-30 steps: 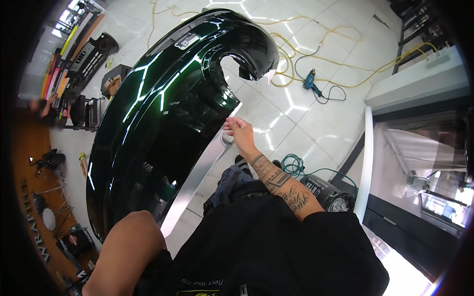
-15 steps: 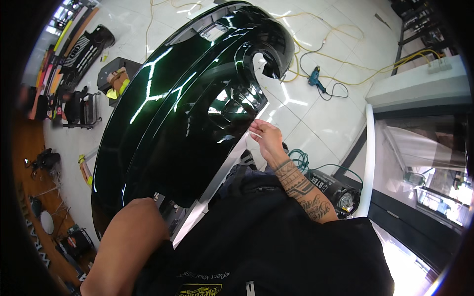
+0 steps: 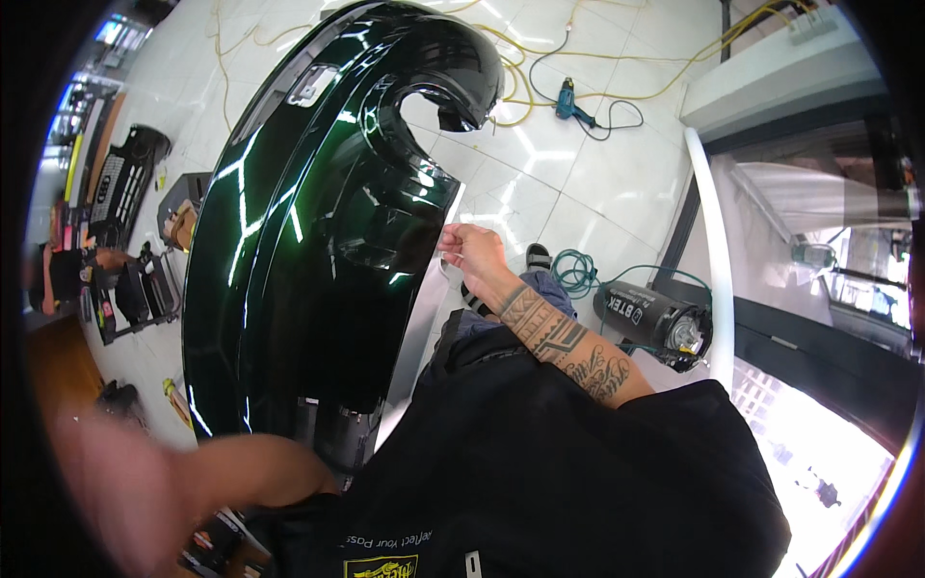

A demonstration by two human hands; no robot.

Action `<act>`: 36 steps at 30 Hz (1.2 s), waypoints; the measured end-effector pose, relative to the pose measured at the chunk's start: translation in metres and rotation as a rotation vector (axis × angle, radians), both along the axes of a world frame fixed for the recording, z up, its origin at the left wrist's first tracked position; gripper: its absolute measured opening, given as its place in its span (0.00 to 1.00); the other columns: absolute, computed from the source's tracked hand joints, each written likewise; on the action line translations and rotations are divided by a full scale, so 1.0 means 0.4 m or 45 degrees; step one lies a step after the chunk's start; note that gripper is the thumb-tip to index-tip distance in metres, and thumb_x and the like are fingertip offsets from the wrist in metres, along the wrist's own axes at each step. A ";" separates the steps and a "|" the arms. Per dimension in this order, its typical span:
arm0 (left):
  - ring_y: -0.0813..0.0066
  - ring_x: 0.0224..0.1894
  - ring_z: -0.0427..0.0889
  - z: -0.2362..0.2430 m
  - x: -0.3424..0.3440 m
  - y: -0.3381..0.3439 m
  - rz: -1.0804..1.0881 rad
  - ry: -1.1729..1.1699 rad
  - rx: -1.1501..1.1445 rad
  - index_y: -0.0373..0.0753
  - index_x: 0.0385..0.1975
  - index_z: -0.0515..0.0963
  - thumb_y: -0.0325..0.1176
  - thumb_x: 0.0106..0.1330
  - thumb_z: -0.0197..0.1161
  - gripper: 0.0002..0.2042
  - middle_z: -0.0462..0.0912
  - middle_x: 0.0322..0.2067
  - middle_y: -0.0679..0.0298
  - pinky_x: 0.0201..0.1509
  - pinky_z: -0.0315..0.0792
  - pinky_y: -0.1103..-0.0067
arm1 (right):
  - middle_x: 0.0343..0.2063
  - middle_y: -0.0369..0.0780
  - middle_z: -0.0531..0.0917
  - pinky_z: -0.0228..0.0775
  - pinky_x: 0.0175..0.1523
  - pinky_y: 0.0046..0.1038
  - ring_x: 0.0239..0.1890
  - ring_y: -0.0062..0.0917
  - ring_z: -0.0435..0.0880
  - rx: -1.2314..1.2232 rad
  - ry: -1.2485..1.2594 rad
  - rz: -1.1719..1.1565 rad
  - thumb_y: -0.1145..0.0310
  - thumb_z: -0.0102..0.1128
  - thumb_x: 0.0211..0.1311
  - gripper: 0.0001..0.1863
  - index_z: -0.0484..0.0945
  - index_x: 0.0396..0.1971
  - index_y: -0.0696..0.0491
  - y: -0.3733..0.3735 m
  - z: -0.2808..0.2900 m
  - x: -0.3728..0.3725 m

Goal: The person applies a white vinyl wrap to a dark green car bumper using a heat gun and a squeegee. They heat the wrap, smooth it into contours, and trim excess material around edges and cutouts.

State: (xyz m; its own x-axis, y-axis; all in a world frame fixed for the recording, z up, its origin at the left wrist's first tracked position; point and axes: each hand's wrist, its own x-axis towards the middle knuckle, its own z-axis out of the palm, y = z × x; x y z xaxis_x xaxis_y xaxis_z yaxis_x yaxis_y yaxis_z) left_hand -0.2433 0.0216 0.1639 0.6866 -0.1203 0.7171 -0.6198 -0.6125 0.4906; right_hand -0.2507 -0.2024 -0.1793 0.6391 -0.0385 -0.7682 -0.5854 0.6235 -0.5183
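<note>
A glossy dark green car bumper (image 3: 318,222) stands in front of me, curving from the far middle down to the near left. Along its right edge runs a pale strip (image 3: 412,342). My right hand (image 3: 474,252) is at that edge, thumb and fingertips pinched together; what lies between them is too small to make out. My left arm stretches out across the near end of the bumper to the left. At the lower left, my left hand (image 3: 111,496) is smeared by motion, away from the bumper, and its fingers cannot be read.
On the tiled floor beyond lie a teal pistol-shaped power tool (image 3: 568,99) and yellow cords (image 3: 665,84). To the right stand a black cylindrical tank (image 3: 647,313), a coiled green hose (image 3: 575,272) and a white pipe (image 3: 710,250). Another person (image 3: 63,275) and a black bumper (image 3: 125,183) are at the left.
My left arm has swung from the bumper's near end out to the lower left. My right hand stays pinched at the edge. The view has shifted, and another person now shows at the left.
</note>
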 end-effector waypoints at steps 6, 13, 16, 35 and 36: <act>0.49 0.64 0.66 -0.419 0.228 -0.018 0.106 0.480 0.874 0.44 0.62 0.70 0.42 0.62 0.66 0.27 0.68 0.61 0.50 0.67 0.59 0.64 | 0.26 0.36 0.81 0.69 0.31 0.20 0.28 0.20 0.79 0.036 0.044 -0.061 0.73 0.51 0.62 0.08 0.79 0.32 0.57 0.014 0.001 0.002; 0.54 0.71 0.54 -0.484 0.250 -0.028 0.269 0.615 1.173 0.56 0.67 0.63 0.61 0.64 0.56 0.33 0.61 0.67 0.59 0.66 0.51 0.46 | 0.32 0.36 0.80 0.72 0.44 0.28 0.36 0.22 0.77 0.132 -0.031 -0.136 0.70 0.52 0.64 0.09 0.78 0.38 0.56 0.016 -0.029 -0.006; 0.53 0.71 0.55 -0.502 0.272 -0.007 0.217 0.533 1.136 0.56 0.67 0.63 0.62 0.64 0.56 0.33 0.62 0.66 0.59 0.68 0.48 0.48 | 0.34 0.37 0.79 0.71 0.45 0.29 0.38 0.23 0.76 0.007 0.043 -0.162 0.71 0.52 0.64 0.10 0.78 0.40 0.57 0.021 0.020 0.000; 0.50 0.71 0.54 -0.520 0.297 0.002 0.132 0.442 1.185 0.51 0.68 0.61 0.61 0.64 0.55 0.35 0.61 0.66 0.57 0.69 0.45 0.44 | 0.36 0.40 0.78 0.70 0.45 0.25 0.38 0.24 0.76 0.122 0.076 -0.332 0.75 0.49 0.64 0.09 0.77 0.39 0.63 0.039 -0.025 -0.009; 0.50 0.71 0.54 -0.522 0.298 0.003 0.125 0.443 1.179 0.51 0.68 0.61 0.61 0.64 0.55 0.35 0.61 0.67 0.57 0.69 0.45 0.44 | 0.41 0.42 0.80 0.72 0.52 0.28 0.43 0.27 0.78 0.137 0.059 -0.338 0.74 0.49 0.65 0.11 0.77 0.41 0.63 0.040 -0.031 -0.013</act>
